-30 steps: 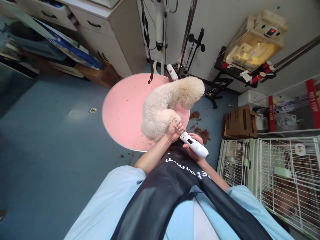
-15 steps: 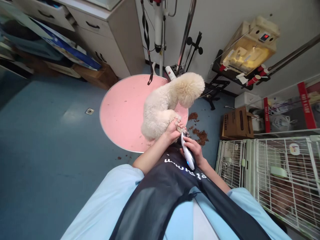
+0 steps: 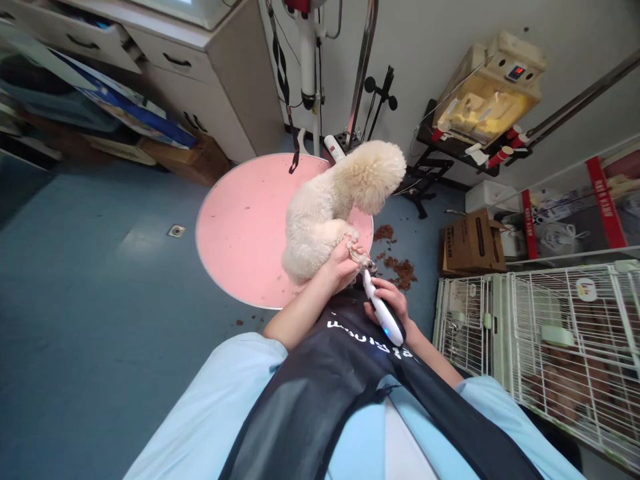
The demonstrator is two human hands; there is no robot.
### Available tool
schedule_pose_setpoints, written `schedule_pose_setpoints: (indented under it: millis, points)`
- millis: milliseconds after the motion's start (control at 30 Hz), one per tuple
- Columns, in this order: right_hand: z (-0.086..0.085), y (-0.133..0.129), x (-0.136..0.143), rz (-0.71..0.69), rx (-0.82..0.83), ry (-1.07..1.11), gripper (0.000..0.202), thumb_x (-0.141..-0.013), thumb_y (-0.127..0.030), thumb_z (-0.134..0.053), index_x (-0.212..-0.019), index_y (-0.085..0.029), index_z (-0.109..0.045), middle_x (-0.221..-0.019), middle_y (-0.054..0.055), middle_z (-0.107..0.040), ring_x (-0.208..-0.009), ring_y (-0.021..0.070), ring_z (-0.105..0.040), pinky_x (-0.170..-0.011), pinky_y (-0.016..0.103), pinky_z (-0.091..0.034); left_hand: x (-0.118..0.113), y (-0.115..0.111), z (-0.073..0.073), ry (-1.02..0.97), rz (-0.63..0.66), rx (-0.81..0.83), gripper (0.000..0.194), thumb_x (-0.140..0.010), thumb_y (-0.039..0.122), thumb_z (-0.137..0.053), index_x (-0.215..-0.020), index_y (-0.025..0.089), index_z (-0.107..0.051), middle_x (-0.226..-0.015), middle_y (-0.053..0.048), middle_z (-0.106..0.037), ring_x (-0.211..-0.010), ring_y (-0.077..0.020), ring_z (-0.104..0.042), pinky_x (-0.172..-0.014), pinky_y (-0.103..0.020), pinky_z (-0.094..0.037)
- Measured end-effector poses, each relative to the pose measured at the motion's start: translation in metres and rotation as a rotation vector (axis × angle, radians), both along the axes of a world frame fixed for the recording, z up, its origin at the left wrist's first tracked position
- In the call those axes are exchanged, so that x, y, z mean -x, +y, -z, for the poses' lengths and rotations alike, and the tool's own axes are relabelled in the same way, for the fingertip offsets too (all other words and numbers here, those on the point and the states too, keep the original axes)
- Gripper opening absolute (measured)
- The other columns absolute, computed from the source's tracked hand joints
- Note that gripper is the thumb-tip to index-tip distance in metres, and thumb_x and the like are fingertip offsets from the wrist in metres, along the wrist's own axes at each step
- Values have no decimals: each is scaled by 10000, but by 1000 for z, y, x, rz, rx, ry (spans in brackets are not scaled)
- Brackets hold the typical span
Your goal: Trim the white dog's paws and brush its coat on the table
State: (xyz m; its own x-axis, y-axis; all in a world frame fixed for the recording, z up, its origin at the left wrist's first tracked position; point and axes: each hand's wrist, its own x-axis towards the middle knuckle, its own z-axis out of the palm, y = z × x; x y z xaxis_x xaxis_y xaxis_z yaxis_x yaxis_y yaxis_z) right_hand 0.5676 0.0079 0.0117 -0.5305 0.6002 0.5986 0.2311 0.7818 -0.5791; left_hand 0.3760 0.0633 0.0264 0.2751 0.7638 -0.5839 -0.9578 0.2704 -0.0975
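A cream, curly-coated dog [image 3: 315, 223] is on the round pink grooming table [image 3: 235, 227], its head turned to the far right. My left hand [image 3: 344, 263] is closed around one of its paws [image 3: 367, 264] at the table's near right edge. In my right hand [image 3: 393, 299] is a white and black hair clipper [image 3: 384, 312] with a small blue light. The clipper's head points up at the paw and is close against it; I cannot tell whether it touches. A black apron [image 3: 320, 387] hangs below my hands.
Brown hair clumps [image 3: 400, 270] lie on the blue floor right of the table. A black strap [image 3: 283, 80] hangs from above over its far edge. Wire cages [image 3: 565, 353] stand at the right, a cardboard box [image 3: 473, 243] behind them, and a drawer cabinet [image 3: 185, 73] at the far left.
The clipper has tilted, its lower end swinging right and slightly down while its head stays by the paw. My left hand keeps its hold. The whole view has shifted slightly.
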Motion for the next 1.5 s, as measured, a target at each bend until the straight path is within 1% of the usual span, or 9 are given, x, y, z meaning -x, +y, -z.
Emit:
schedule_pose_setpoints:
  millis: [167, 300, 433, 567, 700, 967, 1167, 1333, 1500]
  points:
    - [-2, 1, -2, -42, 96, -26, 343, -866, -323, -728, -1176, -259, -596, -1266, 135, -712, -1129, 262, -730, -895, 423, -641, 2, 0, -2, 25, -14, 21, 481, -1059, 407, -355, -638, 183, -419, -470, 58, -387, -418, -106, -415, -567, -268, -412]
    - [-1, 1, -2, 43, 39, 67, 410, -832, -302, -776, -1187, -263, -576, -1271, 142, -703, -1106, 274, -737, -873, 431, -650, 3, 0, -5, 24, -6, 8, 480, -1061, 419, -347, -648, 184, -410, -464, 65, -375, -410, -102, -399, -575, -265, -409]
    - [0, 2, 0, 21, 70, 53, 424, -865, -406, -756, -1212, -240, -577, -1299, 152, -686, -1141, 302, -722, -903, 448, -644, 2, -1, -7, 27, -21, 16, 476, -1068, 405, -328, -650, 186, -394, -462, 68, -367, -403, -97, -384, -566, -262, -402]
    - [2, 2, 2, 152, 80, 178, 466, -841, -473, -777, -1187, -240, -570, -1227, 134, -701, -1113, 300, -723, -914, 464, -629, 0, -3, -5, 26, -14, -1, 480, -1070, 401, -323, -644, 188, -384, -459, 71, -364, -403, -98, -387, -577, -271, -411]
    - [6, 2, 3, 216, 222, 174, 535, -839, -573, -742, -1198, -230, -544, -1224, 154, -696, -1122, 298, -719, -945, 496, -609, -3, -4, 0, 41, -37, 6, 478, -1063, 382, -360, -625, 191, -377, -452, 69, -360, -406, -102, -391, -578, -273, -417]
    - [5, 4, 8, 257, 270, 170, 487, -860, -494, -754, -1213, -236, -540, -1231, 145, -692, -1110, 282, -720, -951, 484, -603, -7, -6, 5, 67, -51, -34, 480, -1057, 376, -386, -614, 193, -382, -459, 66, -363, -417, -102, -392, -595, -276, -434]
    - [-12, 4, 9, 87, 198, 89, 368, -859, -317, -742, -1178, -247, -572, -1253, 126, -706, -1117, 282, -727, -933, 440, -618, -3, -4, -1, 41, -33, -6, 480, -1069, 372, -337, -629, 189, -389, -462, 72, -352, -411, -96, -393, -609, -279, -433]
    - [-22, 0, -2, -71, 186, -30, 313, -865, -291, -714, -1149, -247, -589, -1244, 122, -721, -1099, 262, -738, -905, 400, -626, 1, -3, -10, 13, -9, 13, 483, -1070, 392, -328, -636, 186, -379, -470, 69, -365, -409, -92, -394, -585, -272, -415]
    - [-17, -7, -11, 158, 166, 169, 501, -853, -426, -772, -1256, -246, -535, -1224, 138, -714, -1112, 292, -725, -920, 462, -621, 2, -2, -14, -9, -27, 6, 479, -1067, 403, -329, -645, 184, -386, -476, 65, -372, -410, -94, -388, -564, -264, -383]
